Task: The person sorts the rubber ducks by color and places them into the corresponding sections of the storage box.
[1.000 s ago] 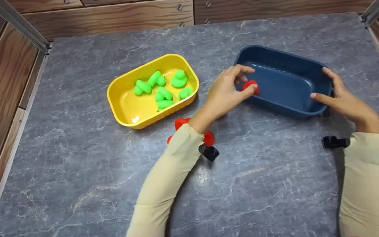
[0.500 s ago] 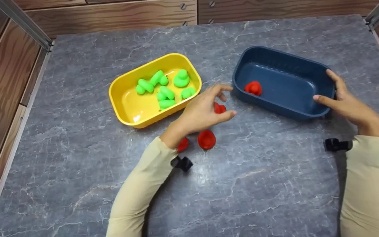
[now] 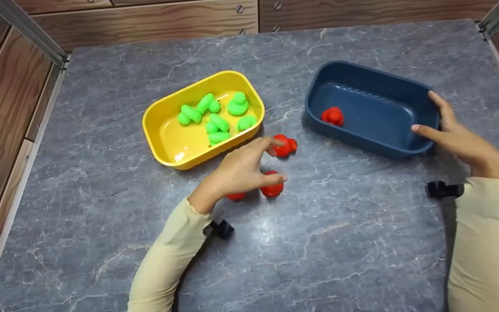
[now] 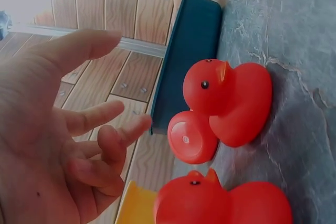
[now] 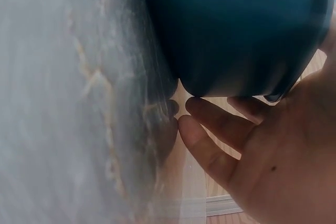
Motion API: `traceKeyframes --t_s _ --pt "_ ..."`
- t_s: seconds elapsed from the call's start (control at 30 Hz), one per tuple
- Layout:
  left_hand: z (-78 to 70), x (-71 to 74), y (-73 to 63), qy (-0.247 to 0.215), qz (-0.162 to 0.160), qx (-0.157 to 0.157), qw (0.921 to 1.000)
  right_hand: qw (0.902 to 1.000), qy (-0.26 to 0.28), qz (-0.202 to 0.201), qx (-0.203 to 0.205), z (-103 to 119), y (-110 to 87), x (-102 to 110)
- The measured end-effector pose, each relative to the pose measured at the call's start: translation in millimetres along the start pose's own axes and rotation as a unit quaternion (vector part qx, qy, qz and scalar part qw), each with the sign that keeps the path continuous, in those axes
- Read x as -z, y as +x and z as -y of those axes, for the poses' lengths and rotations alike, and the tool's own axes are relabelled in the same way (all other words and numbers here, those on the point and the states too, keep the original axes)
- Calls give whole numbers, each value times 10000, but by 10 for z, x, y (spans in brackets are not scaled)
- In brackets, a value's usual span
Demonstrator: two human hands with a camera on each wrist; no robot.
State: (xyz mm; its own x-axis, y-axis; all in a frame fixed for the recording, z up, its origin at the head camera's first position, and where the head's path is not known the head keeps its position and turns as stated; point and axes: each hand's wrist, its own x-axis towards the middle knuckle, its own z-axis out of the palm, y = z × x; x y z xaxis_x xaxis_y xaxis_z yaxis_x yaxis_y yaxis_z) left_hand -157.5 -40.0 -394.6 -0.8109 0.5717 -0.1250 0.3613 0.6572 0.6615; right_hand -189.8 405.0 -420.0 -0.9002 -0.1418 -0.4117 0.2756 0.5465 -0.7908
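Left hand (image 3: pixel 241 170) has drawn back from the blue tub (image 3: pixel 373 104), fingers spread, holding nothing.
Red ducks (image 4: pixel 241 106) lie near those fingers; farther off, another duck (image 3: pixel 332 116) sits inside the tub, whose end the right hand (image 3: pixel 461 138) grips.

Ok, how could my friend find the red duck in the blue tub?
On the gray tabletop, find the blue tub with the right hand at one end. At its other end, nearer the yellow tub, is the red toy duck. It's the tub's only duck; other red ducks are outside.

Red ducks (image 4: pixel 242 100), navy tub (image 3: pixel 375 115), yellow tub (image 3: pixel 167 138), marbled-grey tabletop (image 3: pixel 340 251)
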Motion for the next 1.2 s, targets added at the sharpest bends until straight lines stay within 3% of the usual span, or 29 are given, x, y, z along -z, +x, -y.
traceKeyframes --t_s 0.23,0.43,0.73,1.2 --pt "36 -31 -73 769 413 155 9961 10000 -60 0 40 12 9 12" --pt "47 -94 -69 1140 665 225 9910 9998 -198 -27 36 21 15 20" --pt "42 -181 -63 1532 807 335 9843 9996 -205 -32 202 9 18 -2" --pt "26 -238 -68 2280 894 218 9693 9994 -289 -85 171 -1 -1 -16"
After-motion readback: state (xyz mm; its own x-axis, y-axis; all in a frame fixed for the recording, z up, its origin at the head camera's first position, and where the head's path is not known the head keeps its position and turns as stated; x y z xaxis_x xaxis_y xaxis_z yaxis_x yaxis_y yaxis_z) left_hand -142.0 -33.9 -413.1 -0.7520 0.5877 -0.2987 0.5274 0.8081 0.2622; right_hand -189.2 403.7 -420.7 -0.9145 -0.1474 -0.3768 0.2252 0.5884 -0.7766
